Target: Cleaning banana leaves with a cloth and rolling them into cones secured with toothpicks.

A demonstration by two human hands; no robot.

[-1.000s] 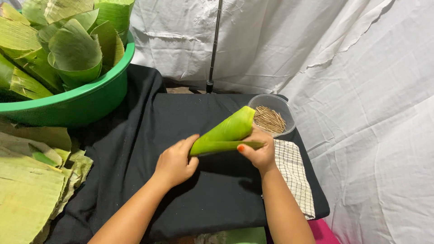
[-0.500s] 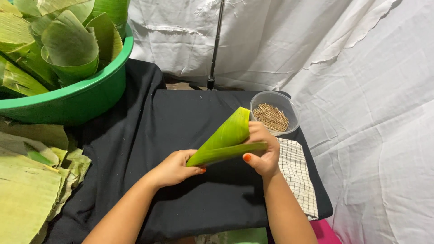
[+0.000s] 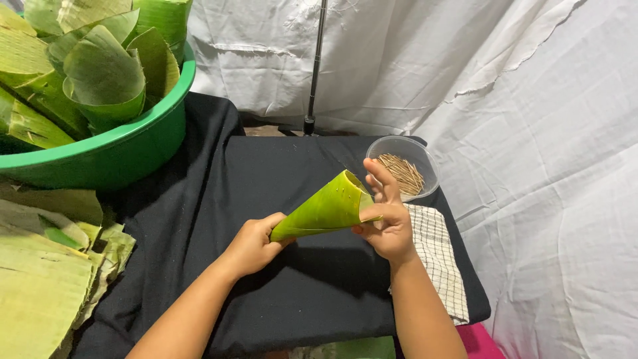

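Left hand [image 3: 252, 244] is pinching the cone's tip; right hand [image 3: 387, 223] fingers are gripping its wide rim. Leaf cone [image 3: 323, 211], earlier flatter, is now rolled tighter above the black surface [image 3: 266, 166], beside the toothpick bowl [image 3: 407, 169].

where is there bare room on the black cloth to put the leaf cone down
Bare black cloth lies between the green basin and the clear tub of sticks, and below the leaf cone toward the near edge. The left is crowded with stacked leaves; the checked cloth fills the right edge.
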